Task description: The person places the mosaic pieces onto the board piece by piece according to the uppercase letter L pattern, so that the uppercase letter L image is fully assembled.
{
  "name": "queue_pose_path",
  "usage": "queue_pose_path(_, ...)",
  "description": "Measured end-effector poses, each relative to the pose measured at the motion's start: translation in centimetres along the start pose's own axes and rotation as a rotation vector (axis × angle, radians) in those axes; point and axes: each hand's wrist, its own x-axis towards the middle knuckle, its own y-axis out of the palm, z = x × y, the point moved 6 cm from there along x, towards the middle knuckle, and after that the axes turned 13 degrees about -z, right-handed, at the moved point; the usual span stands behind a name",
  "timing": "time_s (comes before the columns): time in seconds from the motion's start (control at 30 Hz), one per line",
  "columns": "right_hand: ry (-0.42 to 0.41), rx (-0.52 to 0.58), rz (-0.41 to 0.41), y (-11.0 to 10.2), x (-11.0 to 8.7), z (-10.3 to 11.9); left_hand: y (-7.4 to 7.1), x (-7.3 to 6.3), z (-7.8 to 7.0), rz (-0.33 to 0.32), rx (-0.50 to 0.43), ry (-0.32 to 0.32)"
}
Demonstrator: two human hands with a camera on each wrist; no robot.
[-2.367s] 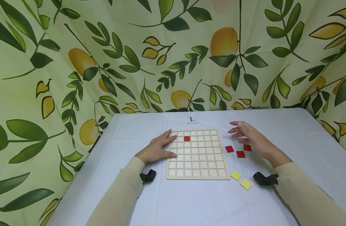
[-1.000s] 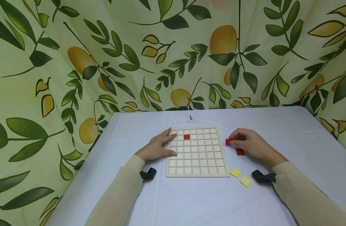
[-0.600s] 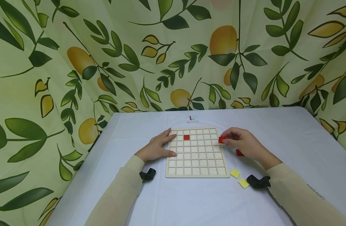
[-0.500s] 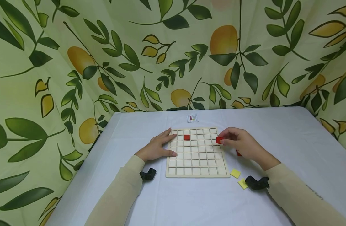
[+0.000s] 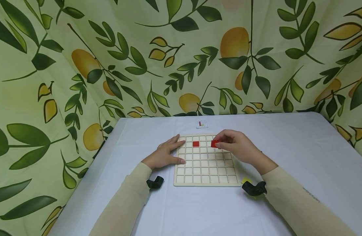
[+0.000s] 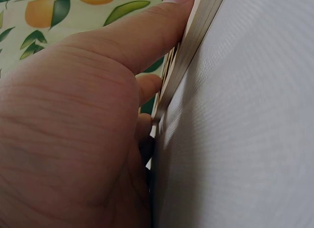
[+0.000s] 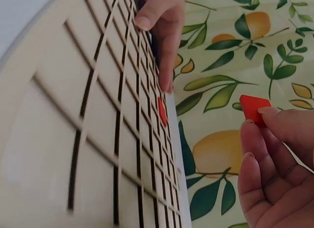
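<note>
A pale wooden grid board (image 5: 204,171) lies flat on the white-covered table in the head view. Along its left edge rests my left hand (image 5: 162,156), thumb and fingers spread over the rim. One red square tile (image 5: 196,144) sits in a cell of the second row from the far side. Above the board, my right hand (image 5: 238,147) pinches another red tile (image 7: 254,109) between thumb and fingers. The right wrist view shows this tile tilted and apart from the grid. In the left wrist view, my left palm (image 6: 68,134) fills much of the frame beside the board's edge.
A small printed card (image 5: 202,124) with a coloured grid pattern lies beyond the board. At the board's near right corner, a yellow tile (image 5: 245,180) is partly covered by the black wrist camera (image 5: 254,188). A leaf-and-fruit patterned cloth (image 5: 186,65) hangs behind the table.
My right hand has picked up a red tile from right of the board and carried it left over the grid. The remaining loose red tiles are now hidden by my right arm. My left hand stays put.
</note>
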Motion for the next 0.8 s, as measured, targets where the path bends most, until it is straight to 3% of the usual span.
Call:
queue_pose_path(0.47,0.055,0.064,0.013,6.0,2.4,0.6,0.0,0.0,0.1,0.004,0.024,-0.002)
queue_pose_path(0.8,0.12,0.037,-0.01,8.1,3.2,-1.8,-0.2,-0.1,-0.1,0.007,0.016,0.007)
